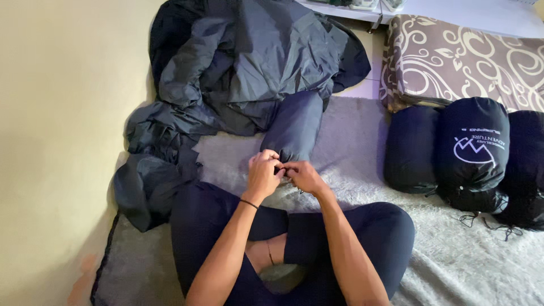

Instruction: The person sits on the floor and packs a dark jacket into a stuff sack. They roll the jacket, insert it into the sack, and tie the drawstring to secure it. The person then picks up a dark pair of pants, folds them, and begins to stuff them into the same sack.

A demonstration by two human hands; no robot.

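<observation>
- At the near end of the long, rolled, blue-grey nylon sleeping bag (pixel 294 127), just above the person's crossed legs, both hands meet.
- That roll runs with its long axis away from the person, from the hands up toward the loose heap of dark grey and black quilted fabric (pixel 249 62) it is part of; its narrow near end is the part under the hands.
- The left hand (pixel 262 174) rests on the left side of that near end, its fingers (pixel 271 156) curled shut and pinching the fabric edge.
- The right hand (pixel 305 175) sits on the right side of the same end, its fingers closed as well, the tips touching those of the left hand; whether they pinch cloth or a cord cannot be told, as the knuckles hide it.
- Both hands are equally near the roll's end, so neither has the shorter reach.
- Right of the roll, well apart from it, three stuffed black cylindrical sacks (pixel 473 150) lie side by side on the pale grey shaggy rug (pixel 453 255).
- Beyond those sacks lies a brown cushion with cream swirls (pixel 464 56).
- Left of the roll stands a plain cream wall (pixel 62 113).
</observation>
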